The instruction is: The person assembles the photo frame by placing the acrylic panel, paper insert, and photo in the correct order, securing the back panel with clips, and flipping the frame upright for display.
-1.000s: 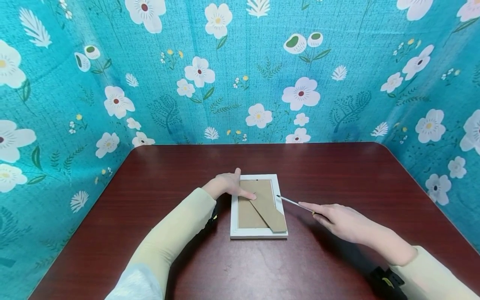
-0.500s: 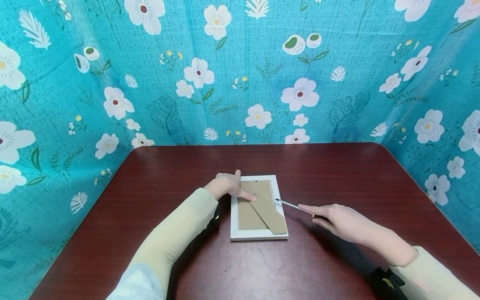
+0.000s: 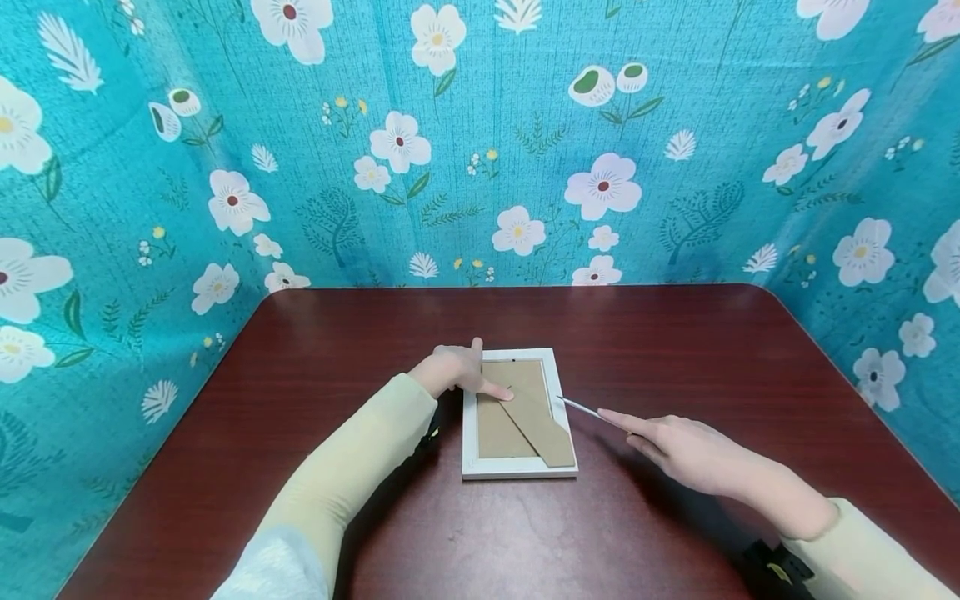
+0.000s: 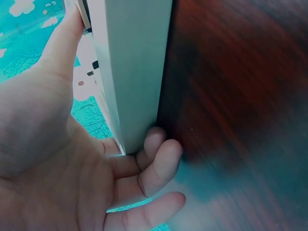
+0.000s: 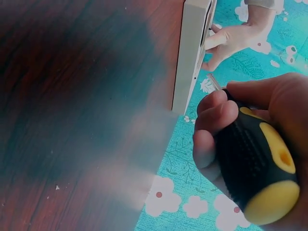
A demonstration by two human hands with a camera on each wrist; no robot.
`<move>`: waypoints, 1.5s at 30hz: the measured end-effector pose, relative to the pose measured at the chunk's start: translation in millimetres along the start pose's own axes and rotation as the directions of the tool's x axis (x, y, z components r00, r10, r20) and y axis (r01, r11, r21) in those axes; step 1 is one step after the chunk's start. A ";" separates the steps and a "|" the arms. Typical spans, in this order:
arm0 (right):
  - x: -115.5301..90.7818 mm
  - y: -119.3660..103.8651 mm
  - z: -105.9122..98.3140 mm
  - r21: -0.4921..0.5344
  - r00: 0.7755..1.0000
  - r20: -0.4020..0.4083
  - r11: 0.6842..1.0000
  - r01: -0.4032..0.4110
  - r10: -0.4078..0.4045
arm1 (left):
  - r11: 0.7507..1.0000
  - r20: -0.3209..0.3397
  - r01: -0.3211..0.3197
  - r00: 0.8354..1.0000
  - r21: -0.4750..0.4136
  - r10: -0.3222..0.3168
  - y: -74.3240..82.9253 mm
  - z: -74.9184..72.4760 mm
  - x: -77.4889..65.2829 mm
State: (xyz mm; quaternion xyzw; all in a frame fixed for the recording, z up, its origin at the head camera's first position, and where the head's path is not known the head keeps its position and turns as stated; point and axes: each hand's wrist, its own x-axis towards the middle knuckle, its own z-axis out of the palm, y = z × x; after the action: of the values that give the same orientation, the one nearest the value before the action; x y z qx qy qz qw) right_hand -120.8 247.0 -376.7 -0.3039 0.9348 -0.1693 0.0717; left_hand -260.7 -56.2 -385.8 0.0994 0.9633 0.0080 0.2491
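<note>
A white picture frame (image 3: 470,425) lies face down at the middle of the table, its brown backing board (image 3: 498,437) and slanted easel leg (image 3: 536,421) facing up. My left hand (image 3: 459,368) holds the frame at its upper left, thumb on the backing and fingers at the outer side, as the left wrist view shows. My right hand (image 3: 693,454) grips a screwdriver (image 5: 250,154) by its black and yellow handle, index finger stretched along toward the shaft. In the head view, the tip of the metal shaft (image 3: 581,407) is at the frame's right border.
The dark red wooden table (image 3: 360,333) runs back to a turquoise floral cloth (image 3: 465,183) that hangs behind and at both sides. A small black device (image 3: 776,567) sits at the right wrist.
The screwdriver's tip has shifted slightly along and outward at the frame's right border, and less of its handle shows. My left hand keeps its place on the frame.
</note>
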 end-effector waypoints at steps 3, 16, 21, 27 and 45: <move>-0.7 -3.0 -0.7 0.023 0.999 0.031 0.999 -0.026 0.026 | 1.000 0.002 0.004 1.000 -0.028 -0.004 -0.7 -1.0 -0.5; 0.6 -6.5 5.6 0.015 0.999 0.026 1.000 -0.025 0.025 | 0.997 0.017 0.003 1.000 -0.083 -0.002 -2.2 3.0 0.7; 3.0 -6.9 7.3 -0.003 1.000 0.004 1.000 0.000 0.000 | 0.992 0.022 0.007 1.000 -0.128 -0.005 -2.6 5.1 2.2; 6.0 -9.3 8.1 -0.038 1.000 -0.014 0.999 0.003 -0.003 | 0.974 0.046 0.027 0.999 -0.225 -0.017 -3.0 6.4 2.0; 6.4 -10.7 4.1 -0.066 1.000 -0.021 0.998 -0.017 0.016 | 0.968 0.060 0.032 0.998 -0.250 -0.018 -3.2 8.0 3.8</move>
State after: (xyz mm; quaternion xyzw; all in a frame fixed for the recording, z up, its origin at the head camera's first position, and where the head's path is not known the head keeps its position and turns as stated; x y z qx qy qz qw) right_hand -119.1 234.0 -376.9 -0.2968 0.9430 -0.1410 0.0533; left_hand -260.7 -58.9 -394.8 0.0552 0.9482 0.1235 0.2873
